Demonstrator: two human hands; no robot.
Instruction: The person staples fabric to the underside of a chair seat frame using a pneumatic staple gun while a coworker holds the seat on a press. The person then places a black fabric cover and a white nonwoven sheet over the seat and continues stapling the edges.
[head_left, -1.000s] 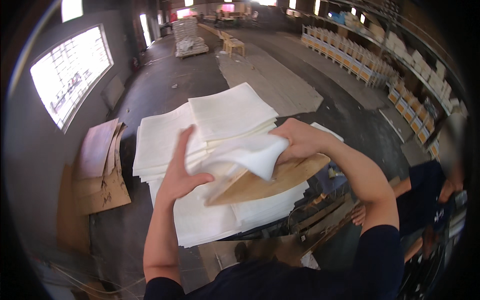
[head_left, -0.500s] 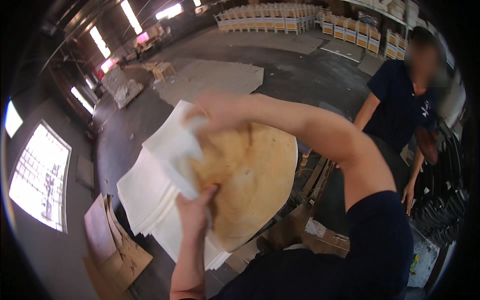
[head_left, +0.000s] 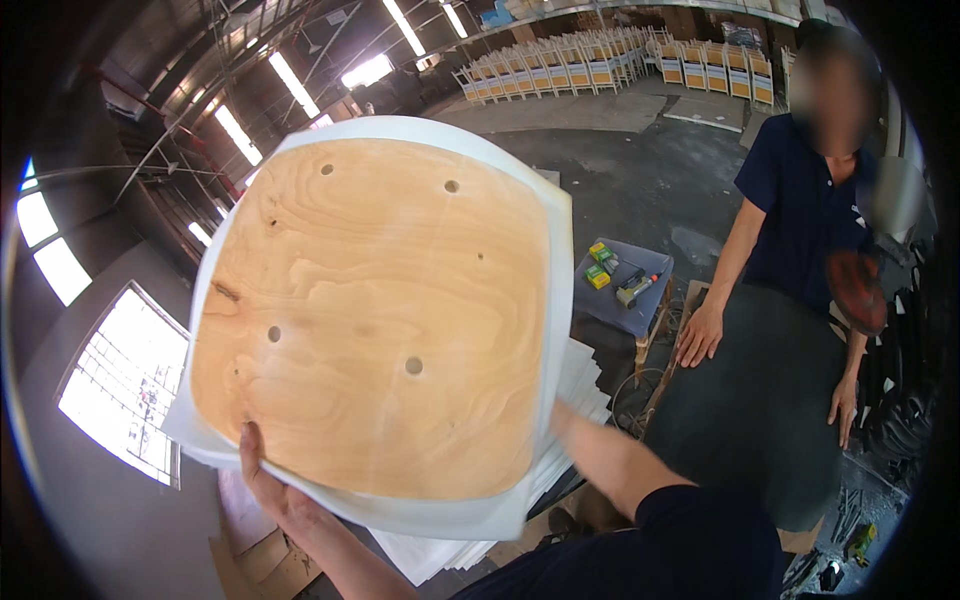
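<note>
I hold a rounded plywood seat board (head_left: pixel 375 320) with several drilled holes up in front of me, its wood face toward me. A white foam sheet (head_left: pixel 555 290) lies behind it and shows around its edges. My left hand (head_left: pixel 262 482) grips the lower left edge of board and foam. My right forearm (head_left: pixel 610 455) reaches behind the board's lower right; that hand is hidden by it.
A person in a dark blue shirt (head_left: pixel 800 210) stands at the right, hands on a dark table (head_left: pixel 750 400). A small stool (head_left: pixel 625 290) carries little boxes and a tool. White foam sheets (head_left: pixel 575 390) are stacked below. Chairs (head_left: pixel 600 65) line the far wall.
I lifted the board with its foam sheet off the stack and tipped it upright to face me. My view turned right, bringing the other person and the dark table into sight.
</note>
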